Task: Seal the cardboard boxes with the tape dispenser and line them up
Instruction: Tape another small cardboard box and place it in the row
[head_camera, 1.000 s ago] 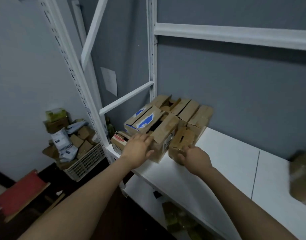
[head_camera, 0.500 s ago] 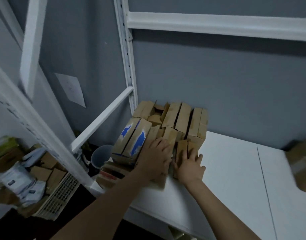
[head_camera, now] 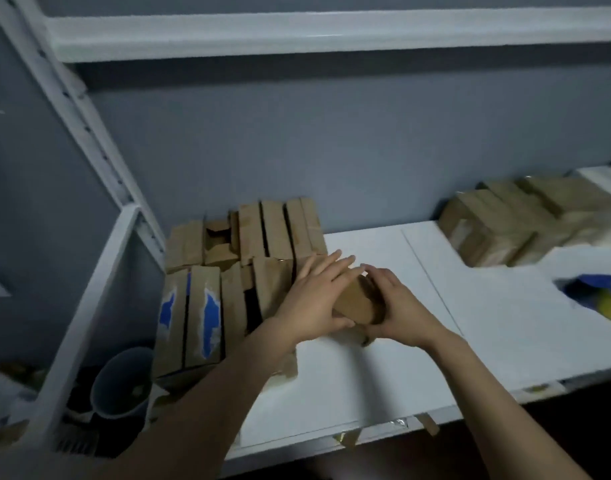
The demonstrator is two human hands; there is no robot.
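Hands on one small cardboard box (head_camera: pixel 354 304) at the right edge of the box cluster (head_camera: pixel 248 265), back-left of the white shelf (head_camera: pixel 383 375): left hand (head_camera: pixel 314 299) lies flat over it, fingers spread; right hand (head_camera: pixel 397 308) cups its right side, grip curled around the box. Cluster packed tight against grey wall (head_camera: pixel 331 150), two blue-marked boxes (head_camera: pixel 189 320) at its front-left. More boxes (head_camera: pixel 511 220) sit well apart at the shelf's far right, blurred; blue-yellow object (head_camera: pixel 601 296) near the right edge, unclear.
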